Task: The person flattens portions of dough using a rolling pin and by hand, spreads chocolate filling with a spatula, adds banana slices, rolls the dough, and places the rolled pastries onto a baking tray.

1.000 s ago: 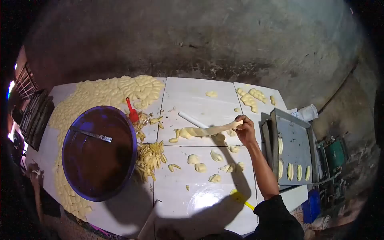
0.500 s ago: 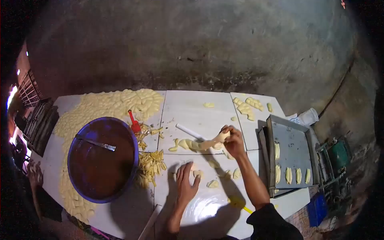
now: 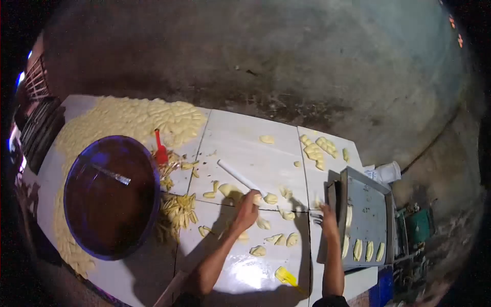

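My left hand point(image 3: 247, 211) is closed at the table's middle, its fingertips around a pale piece of dough point(image 3: 257, 199). They are close by the lower end of a white rolling pin point(image 3: 238, 176). Another dough lump point(image 3: 271, 198) lies just right of these fingers. Over to the right, my right hand point(image 3: 329, 221) is beside the metal tray point(image 3: 369, 204), its fingers smeared by motion. A blurred pale dough piece point(image 3: 318, 201) shows at its fingertips; whether it is gripped is unclear. Several torn dough pieces point(image 3: 276, 239) lie between and below my hands.
A large purple-rimmed basin point(image 3: 157, 204) with a metal blade point(image 3: 110, 174) stands at left among many dough pieces point(image 3: 138, 117). Peeled yellow strips point(image 3: 180, 211) and a red brush point(image 3: 161, 152) lie beside it. Shaped dough point(image 3: 369, 250) sits in the tray. A yellow scraper point(image 3: 287, 276) lies near the front.
My right hand has moved right and down, away from the long dough strip's place, towards the tray. My left hand has moved up and right to the rolling pin's end. The view has shifted.
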The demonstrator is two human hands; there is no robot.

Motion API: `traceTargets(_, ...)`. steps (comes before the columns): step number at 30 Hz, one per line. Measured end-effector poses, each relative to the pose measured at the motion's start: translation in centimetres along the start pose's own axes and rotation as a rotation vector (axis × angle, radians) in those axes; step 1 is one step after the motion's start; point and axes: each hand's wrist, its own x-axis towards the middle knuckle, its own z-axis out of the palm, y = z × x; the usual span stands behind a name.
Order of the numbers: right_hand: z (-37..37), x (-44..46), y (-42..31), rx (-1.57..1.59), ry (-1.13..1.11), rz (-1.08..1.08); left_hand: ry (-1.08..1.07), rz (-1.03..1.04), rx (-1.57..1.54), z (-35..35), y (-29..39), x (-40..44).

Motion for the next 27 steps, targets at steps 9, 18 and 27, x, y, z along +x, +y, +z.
traceTargets(9,20.6,-1.1,-0.2,-0.380,-0.469,-0.211,0.032,0.053,-0.168,0.8,9.0,2.6)
traceTargets(18,22.3,5.2,0.3,-0.057,-0.283,0.025,0.589,0.240,-0.885,-13.6,12.4,4.1)
traceTargets(27,21.0,4.0,-5.7,-0.025,-0.293,-0.001,-0.052,-0.126,0.527,-10.1,3.7,-0.7)
